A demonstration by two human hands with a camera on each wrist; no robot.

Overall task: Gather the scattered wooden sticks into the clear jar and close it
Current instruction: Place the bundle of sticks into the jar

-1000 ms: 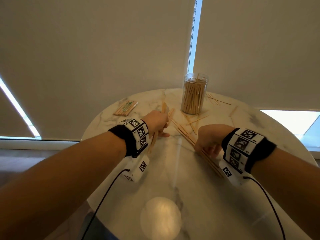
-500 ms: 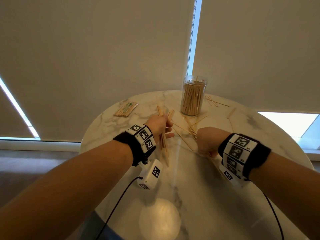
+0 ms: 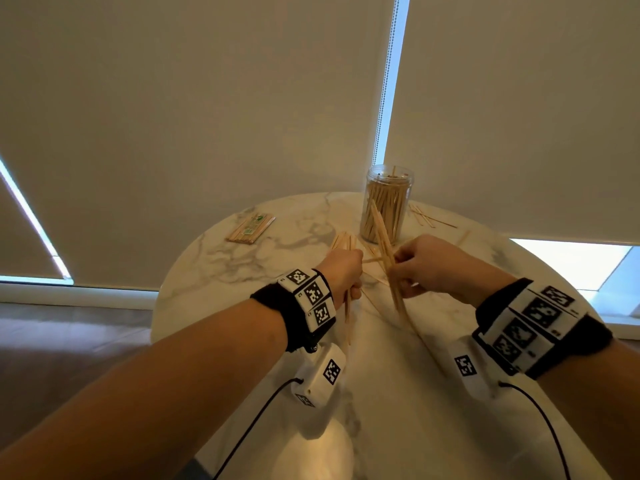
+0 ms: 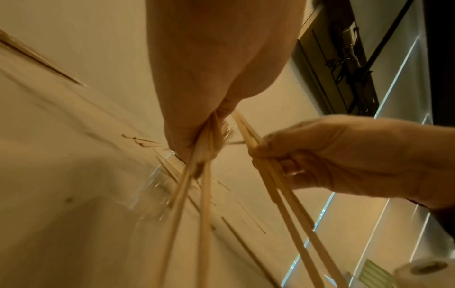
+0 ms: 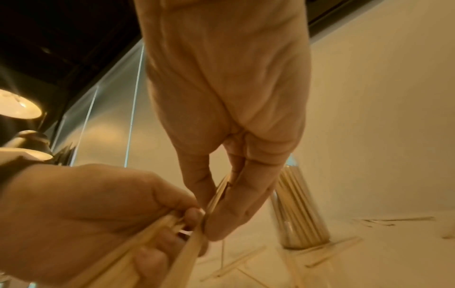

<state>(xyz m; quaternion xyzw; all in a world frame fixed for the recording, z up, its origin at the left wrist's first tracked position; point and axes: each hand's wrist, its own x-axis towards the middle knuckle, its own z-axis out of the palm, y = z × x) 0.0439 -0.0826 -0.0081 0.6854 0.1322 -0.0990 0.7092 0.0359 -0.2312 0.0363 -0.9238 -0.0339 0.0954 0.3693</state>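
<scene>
A round marble table (image 3: pixel 242 258) fills the head view, set against pale window blinds (image 3: pixel 194 109). At its far edge stands the clear jar (image 3: pixel 386 206), upright, open at the top and already packed with wooden sticks. No lid shows in any view.

In front of the jar, above the middle of the table, the two hands meet. The left hand (image 3: pixel 341 271) is curled round a small bundle of sticks (image 3: pixel 347 317), gripping it near the upper ends so the rest hangs down toward the table. The right hand (image 3: pixel 429 268) pinches a second bundle (image 3: pixel 384 244) about midway along, tilted so its far end points at the jar. More loose sticks (image 3: pixel 429 218) lie on the table to the right of the jar, and a wrapped packet of sticks (image 3: pixel 251 228) lies to the left, well apart.

The sticks look light, thin, stiff and smooth, so a bundle probably fans out or slips if held loosely. They may snap if bent. A firm hold near the middle, with the ends tapped level, seems the safest way to feed them into the jar's mouth.

The head view alone shows the layout of the table. The left wrist view shows sticks spreading below the left fist. The right wrist view shows the right thumb (image 5: pixel 197 179) and fingers (image 5: pixel 236 210) pressing the bundle flat, just touching the left hand's fingers.
</scene>
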